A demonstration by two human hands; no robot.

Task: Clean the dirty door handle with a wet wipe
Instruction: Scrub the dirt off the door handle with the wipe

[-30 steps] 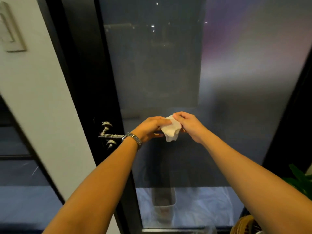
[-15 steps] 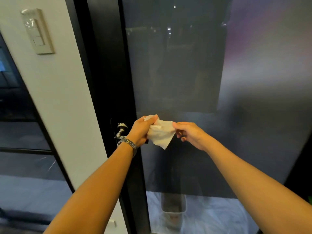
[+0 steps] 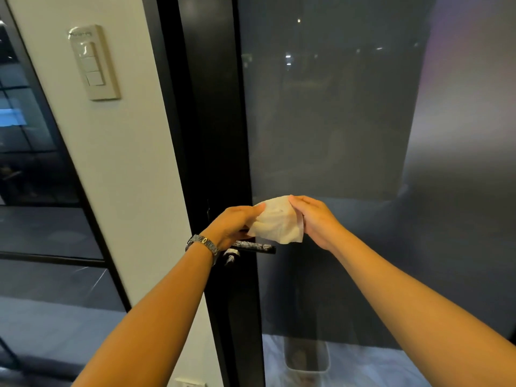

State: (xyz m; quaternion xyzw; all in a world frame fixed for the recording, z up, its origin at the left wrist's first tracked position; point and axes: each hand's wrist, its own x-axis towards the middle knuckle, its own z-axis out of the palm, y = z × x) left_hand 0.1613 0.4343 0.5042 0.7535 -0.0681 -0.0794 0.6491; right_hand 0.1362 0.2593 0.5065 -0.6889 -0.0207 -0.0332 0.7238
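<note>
A white wet wipe (image 3: pixel 279 223) is stretched between my two hands in front of a black-framed glass door (image 3: pixel 217 135). My left hand (image 3: pixel 233 223), with a metal watch at the wrist, pinches the wipe's left edge. My right hand (image 3: pixel 312 219) grips its right edge. Just below the wipe, the black lever door handle (image 3: pixel 255 246) sticks out to the right, speckled with white grime. Its base is partly hidden behind my left hand.
A light switch plate (image 3: pixel 93 62) is mounted on the white wall (image 3: pixel 125 169) left of the door. Further left is a dark glass panel (image 3: pixel 33 169). Through the door glass, a small bin (image 3: pixel 307 356) stands on a pale floor.
The view has shifted left, so the door and switch sit further right. Both hands rose slightly and spread the wipe wider; the handle's lever now shows below the wipe.
</note>
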